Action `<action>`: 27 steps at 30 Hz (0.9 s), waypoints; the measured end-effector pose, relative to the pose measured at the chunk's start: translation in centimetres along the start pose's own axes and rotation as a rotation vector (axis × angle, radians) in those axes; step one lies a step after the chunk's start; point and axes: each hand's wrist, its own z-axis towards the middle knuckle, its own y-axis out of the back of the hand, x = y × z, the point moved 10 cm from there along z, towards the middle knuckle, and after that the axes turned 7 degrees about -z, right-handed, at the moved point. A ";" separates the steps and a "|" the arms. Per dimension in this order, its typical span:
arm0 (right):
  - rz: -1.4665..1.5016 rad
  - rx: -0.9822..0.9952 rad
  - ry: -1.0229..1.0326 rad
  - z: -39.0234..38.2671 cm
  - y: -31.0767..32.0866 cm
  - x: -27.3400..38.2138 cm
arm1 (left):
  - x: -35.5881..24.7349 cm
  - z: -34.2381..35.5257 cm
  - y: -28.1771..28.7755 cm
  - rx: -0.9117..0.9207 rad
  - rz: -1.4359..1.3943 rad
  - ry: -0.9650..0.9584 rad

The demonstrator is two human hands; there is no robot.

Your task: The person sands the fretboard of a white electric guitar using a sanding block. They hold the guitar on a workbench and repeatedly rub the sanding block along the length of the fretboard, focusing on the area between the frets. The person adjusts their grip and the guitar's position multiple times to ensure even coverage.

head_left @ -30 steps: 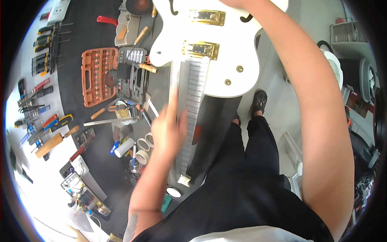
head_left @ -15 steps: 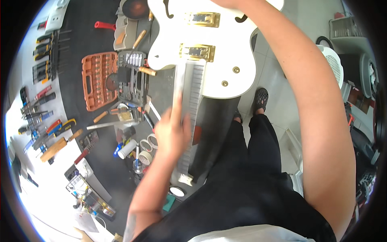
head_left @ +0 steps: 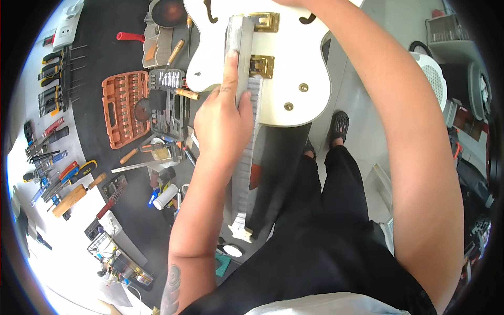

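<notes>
A white semi-hollow guitar point(head_left: 291, 58) with f-holes and gold pickups fills the upper middle, its fretted neck point(head_left: 241, 194) running down toward my body. My left hand point(head_left: 223, 123) grips a long straight metal bar point(head_left: 239, 37) lying along the neck, index finger stretched along its top; the bar's far end now lies over the pickups. My right hand point(head_left: 294, 4) reaches to the guitar body's far end at the top edge, its fingers mostly cut off, so its grip is unclear.
On the dark bench are an orange socket case point(head_left: 124, 108), a red-handled tool point(head_left: 129, 36), a white cylinder point(head_left: 165, 197) and wooden-handled tools. Screwdrivers point(head_left: 55, 79) and pliers line the left. A white perforated stool point(head_left: 431, 86) and my legs point(head_left: 340, 184) are at the right.
My left hand and the metal bar have slid up along the guitar, away from my body, onto the pickups. My right arm and the guitar appear slightly shifted in view.
</notes>
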 end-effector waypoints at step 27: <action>0.059 -0.007 0.014 0.9 -0.6 -1.2 | -0.4 -4.8 -0.4 -0.047 0.028 0.008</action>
